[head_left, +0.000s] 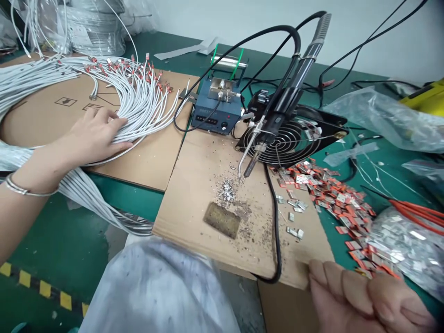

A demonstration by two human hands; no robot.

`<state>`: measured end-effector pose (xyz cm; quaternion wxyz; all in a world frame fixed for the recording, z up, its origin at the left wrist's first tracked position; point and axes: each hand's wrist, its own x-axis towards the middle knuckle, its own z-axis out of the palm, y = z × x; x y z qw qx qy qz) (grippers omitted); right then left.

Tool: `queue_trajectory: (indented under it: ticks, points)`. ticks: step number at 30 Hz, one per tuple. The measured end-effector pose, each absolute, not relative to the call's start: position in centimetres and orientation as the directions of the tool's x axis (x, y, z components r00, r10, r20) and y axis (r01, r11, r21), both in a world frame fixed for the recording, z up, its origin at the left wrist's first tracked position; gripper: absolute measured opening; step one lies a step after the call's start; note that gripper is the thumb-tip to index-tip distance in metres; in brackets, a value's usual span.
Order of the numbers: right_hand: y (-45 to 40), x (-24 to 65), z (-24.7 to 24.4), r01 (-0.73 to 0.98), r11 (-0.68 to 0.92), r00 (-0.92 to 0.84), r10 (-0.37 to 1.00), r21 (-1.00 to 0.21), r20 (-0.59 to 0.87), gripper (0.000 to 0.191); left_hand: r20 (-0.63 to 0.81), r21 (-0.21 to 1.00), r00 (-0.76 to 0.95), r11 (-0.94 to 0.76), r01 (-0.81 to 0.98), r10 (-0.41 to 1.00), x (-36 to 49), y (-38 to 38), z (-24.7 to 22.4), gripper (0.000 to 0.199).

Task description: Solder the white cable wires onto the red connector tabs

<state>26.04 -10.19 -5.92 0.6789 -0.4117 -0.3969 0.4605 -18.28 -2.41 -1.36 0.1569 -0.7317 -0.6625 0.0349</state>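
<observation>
My left hand [92,134] lies palm down over a coiled bundle of white cables [137,104], thumb apart and fingers lightly bent, touching the cables near its tips. The far cable ends carry small red-and-silver connectors [121,67]. At the lower right, my right hand [364,296] is curled closed beside the cardboard's front corner; what it holds, if anything, is hidden. Just beyond it spreads a pile of small red-orange and metal connector pieces [336,196]. A soldering iron [255,162] with a thin bent feed tube points down at the cardboard mat [197,180] between my hands.
A blue solder feeder [217,108] stands behind, beside a black fan [294,138]. On the mat lie a brown sponge [222,219], solder specks and loose metal shells [294,232]. A black cable [275,222] crosses the mat. Plastic bags [412,245] and red wires [416,210] sit right.
</observation>
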Motion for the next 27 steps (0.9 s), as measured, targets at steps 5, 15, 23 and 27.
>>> queue_trajectory:
  ticks: [5, 15, 23, 27]
  points:
    - [-9.9, 25.5, -5.3, -0.306, 0.25, 0.271, 0.948, -0.919, 0.168, 0.016, 0.246, -0.201, 0.135, -0.086, 0.976, 0.96, -17.9, -2.6, -0.6, 0.062]
    - [-9.7, 25.2, -5.5, -0.292, 0.297, 0.187, 0.95, -0.909, 0.25, 0.018, 0.482, -0.168, 0.333, -0.287, 0.943, 0.811, -8.3, 1.9, 1.4, 0.02]
    - [-9.9, 25.4, -5.5, -0.282, 0.279, 0.211, 0.951, -0.918, 0.225, 0.019, 0.449, -0.377, 0.672, -0.557, 0.74, 0.589, -2.4, 10.1, -1.0, 0.014]
    - [-9.7, 25.6, -5.4, -0.284, 0.268, 0.16, 0.96, -0.921, 0.23, 0.022, 0.457, -0.434, 0.72, -0.576, 0.693, 0.522, -2.2, 11.3, -1.6, 0.013]
